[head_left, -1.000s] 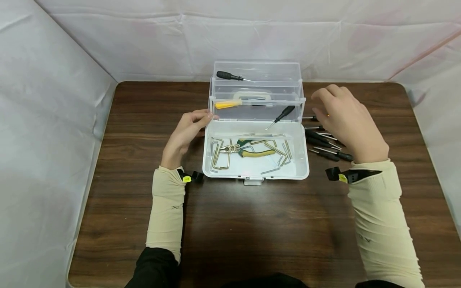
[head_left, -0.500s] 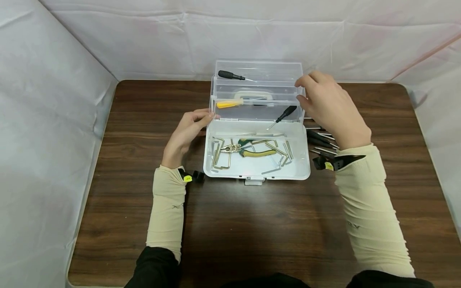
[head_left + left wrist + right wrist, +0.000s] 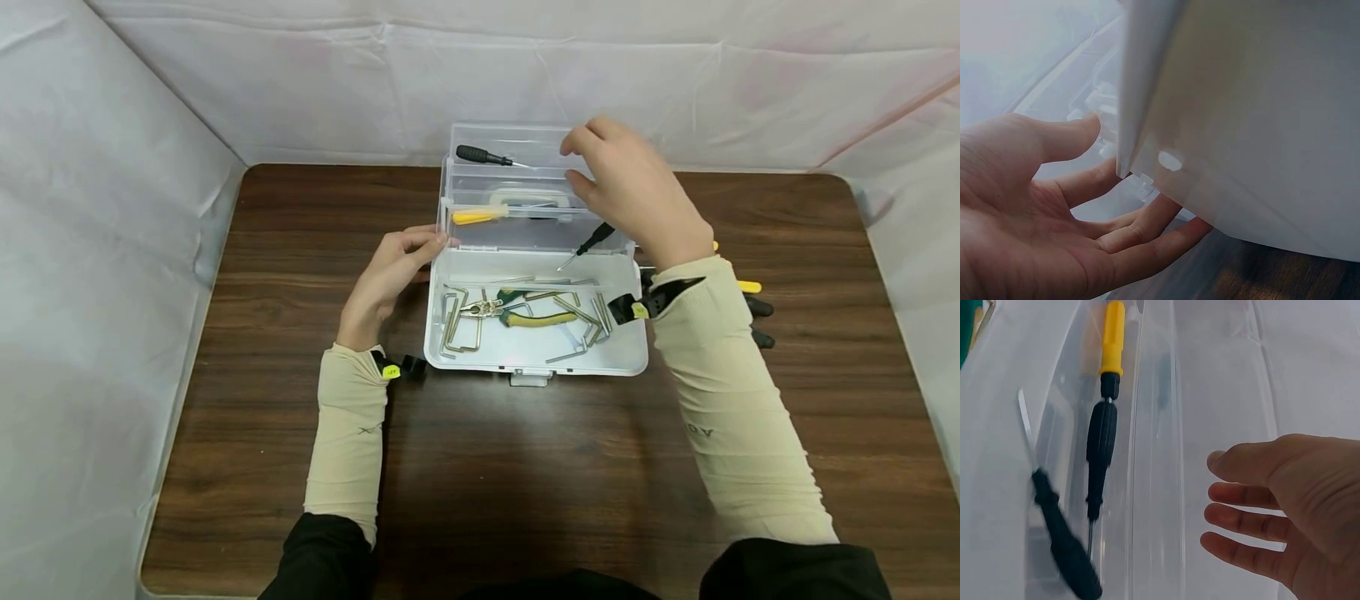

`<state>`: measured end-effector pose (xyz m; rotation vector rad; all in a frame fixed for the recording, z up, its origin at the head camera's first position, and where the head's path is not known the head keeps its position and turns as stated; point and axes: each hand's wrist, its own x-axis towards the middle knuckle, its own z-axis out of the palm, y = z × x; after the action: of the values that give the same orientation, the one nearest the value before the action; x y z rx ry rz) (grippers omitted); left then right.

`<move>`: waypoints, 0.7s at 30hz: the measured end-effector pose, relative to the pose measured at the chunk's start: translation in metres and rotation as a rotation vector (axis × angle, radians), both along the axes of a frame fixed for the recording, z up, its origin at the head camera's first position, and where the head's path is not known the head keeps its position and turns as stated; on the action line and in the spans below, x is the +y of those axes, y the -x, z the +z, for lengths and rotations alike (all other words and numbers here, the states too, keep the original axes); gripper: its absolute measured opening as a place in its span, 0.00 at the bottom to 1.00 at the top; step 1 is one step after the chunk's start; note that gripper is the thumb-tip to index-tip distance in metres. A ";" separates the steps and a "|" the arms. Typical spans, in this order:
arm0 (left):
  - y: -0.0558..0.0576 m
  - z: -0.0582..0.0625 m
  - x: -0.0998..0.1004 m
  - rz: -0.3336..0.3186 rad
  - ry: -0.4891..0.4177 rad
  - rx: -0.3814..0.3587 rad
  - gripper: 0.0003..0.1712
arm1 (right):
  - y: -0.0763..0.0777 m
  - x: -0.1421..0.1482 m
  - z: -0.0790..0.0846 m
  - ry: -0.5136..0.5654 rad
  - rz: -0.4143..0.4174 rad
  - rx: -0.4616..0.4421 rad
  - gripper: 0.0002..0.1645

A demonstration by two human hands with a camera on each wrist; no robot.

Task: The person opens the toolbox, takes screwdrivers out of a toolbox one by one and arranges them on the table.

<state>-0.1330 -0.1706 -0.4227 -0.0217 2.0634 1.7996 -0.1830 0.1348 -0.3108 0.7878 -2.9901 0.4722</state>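
Observation:
A white toolbox (image 3: 536, 360) with a clear lid and trays (image 3: 525, 185) stands raised at the back of the table. My left hand (image 3: 387, 283) is at its left rear corner, fingers fairly straight against the wall and thumb by the hinge (image 3: 1107, 109). My right hand (image 3: 630, 187), fingers parted and holding nothing, is over the right part of the trays. A black screwdriver (image 3: 483, 156) lies in the top tray, a yellow-handled screwdriver (image 3: 480, 217) lower down. Another black screwdriver (image 3: 1063, 544) slants at the lower edge. Pliers (image 3: 517, 314) lie in the base.
Several hex keys (image 3: 465, 325) are scattered around the pliers. To the toolbox's right, several more screwdrivers (image 3: 759, 307) lie on the wooden table (image 3: 525, 483), partly under my right forearm. White cloth (image 3: 480, 67) hangs behind and at both sides.
My right hand has moved left and back, from over the loose screwdrivers to over the trays. The left hand has stayed at the toolbox corner.

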 end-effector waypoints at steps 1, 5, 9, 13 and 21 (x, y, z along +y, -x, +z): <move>0.000 0.000 0.000 -0.001 0.001 0.000 0.24 | 0.002 -0.004 0.001 -0.006 0.001 -0.009 0.18; -0.002 0.001 0.000 0.003 0.000 0.001 0.24 | 0.013 -0.021 0.003 -0.038 0.008 -0.040 0.19; -0.003 0.001 0.000 0.006 -0.005 0.004 0.24 | 0.022 -0.036 0.006 -0.046 0.045 -0.046 0.18; -0.002 0.000 0.002 0.001 -0.005 0.004 0.24 | 0.030 -0.048 0.007 -0.047 0.085 -0.046 0.17; -0.003 0.001 0.004 0.001 -0.014 -0.017 0.25 | 0.045 -0.066 0.005 -0.066 0.119 -0.088 0.18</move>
<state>-0.1297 -0.1662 -0.4218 -0.0338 2.0395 1.8078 -0.2277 0.0693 -0.3055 0.9797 -3.0661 0.4240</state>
